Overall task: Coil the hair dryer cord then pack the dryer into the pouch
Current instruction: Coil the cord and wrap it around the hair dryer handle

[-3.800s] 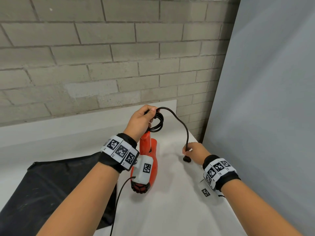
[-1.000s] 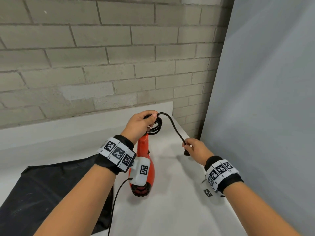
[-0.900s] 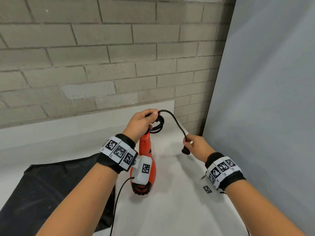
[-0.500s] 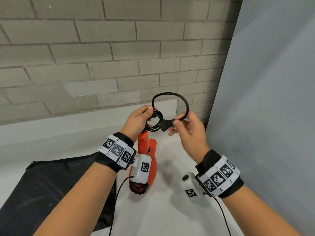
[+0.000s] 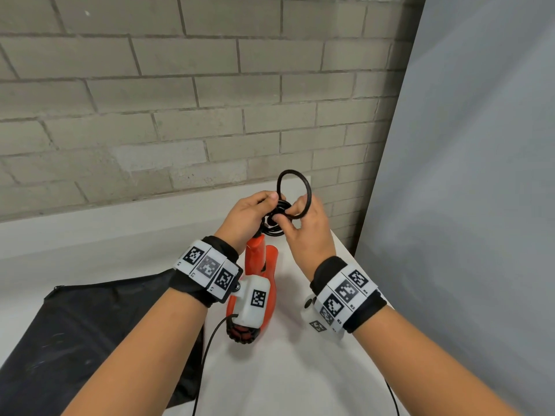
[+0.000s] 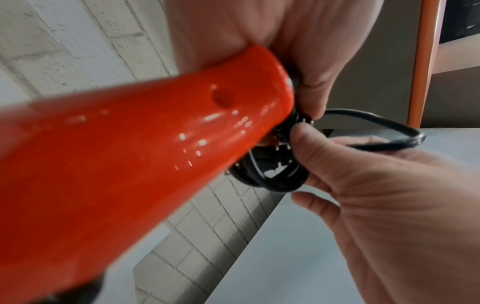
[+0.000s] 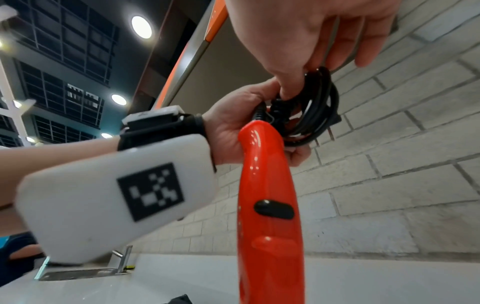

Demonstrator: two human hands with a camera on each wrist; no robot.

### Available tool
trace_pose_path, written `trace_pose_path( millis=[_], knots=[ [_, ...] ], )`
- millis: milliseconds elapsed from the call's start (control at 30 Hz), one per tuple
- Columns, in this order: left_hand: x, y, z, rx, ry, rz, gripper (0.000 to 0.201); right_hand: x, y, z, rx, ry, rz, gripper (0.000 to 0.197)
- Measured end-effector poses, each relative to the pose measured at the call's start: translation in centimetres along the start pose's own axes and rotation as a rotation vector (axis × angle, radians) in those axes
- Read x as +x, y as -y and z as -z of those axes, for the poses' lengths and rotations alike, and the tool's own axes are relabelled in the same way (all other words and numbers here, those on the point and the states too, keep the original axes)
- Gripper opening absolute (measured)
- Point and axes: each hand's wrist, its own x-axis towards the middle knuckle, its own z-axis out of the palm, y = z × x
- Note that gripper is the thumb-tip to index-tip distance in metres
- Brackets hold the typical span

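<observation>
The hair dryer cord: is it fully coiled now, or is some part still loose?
Not fully coiled. The cord is mostly bundled at the handle end, but one larger loop stands above both hands.

Close-up of an orange hair dryer handle; the left hand grips its end, and the right hand pinches the black coiled cord there.

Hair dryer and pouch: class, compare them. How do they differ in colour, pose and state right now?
The hair dryer is glossy orange-red and rigid; the pouch is black and limp. The dryer stands on end, nozzle on the table, its cord gripped at the handle top by the left hand and right hand; the pouch lies flat, untouched. The dryer is not yet inside the pouch. Both rest on the same white table.
</observation>
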Motion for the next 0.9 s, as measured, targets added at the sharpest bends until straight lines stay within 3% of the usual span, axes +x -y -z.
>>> trace_pose_path(
  millis=[133, 267, 467, 567, 667, 800, 900],
  knots=[
    [-0.3, 0.0, -0.2, 0.071, 0.059, -0.027, 0.019, 0.1, -0.8, -0.4, 0.096, 0.034, -0.075, 0.036],
    [-0.6, -0.1, -0.8, 0.035, 0.102, -0.032, 0.018, 0.1, -1.8, 0.1, 0.180, 0.260, -0.214, 0.023],
    [-0.9, -0.3, -1.0, -0.004, 0.156, -0.022, 0.024, -1.5, -4.4, 2.4, 0.011, 0.491, -0.106, 0.029],
    [-1.0, -0.3, -1.3, 0.024, 0.146, -0.053, 0.023, -2.6, -5.7, 3.3, -0.097, 0.575, -0.170, 0.018],
    [-1.3, -0.2, -1.8, 0.053, 0.125, -0.073, 0.023, -3.2, -7.0, 3.8, -0.166, 0.626, -0.273, 0.022],
    [-1.5, -0.3, -2.4, 0.056, 0.101, -0.074, 0.024, -3.6, -6.7, 4.0, -0.135, 0.640, -0.253, 0.050],
    [-1.7, -0.5, -2.6, 0.035, 0.074, -0.083, 0.024, -3.3, -5.7, 4.2, 0.010, 0.571, -0.301, 0.027]
  ],
)
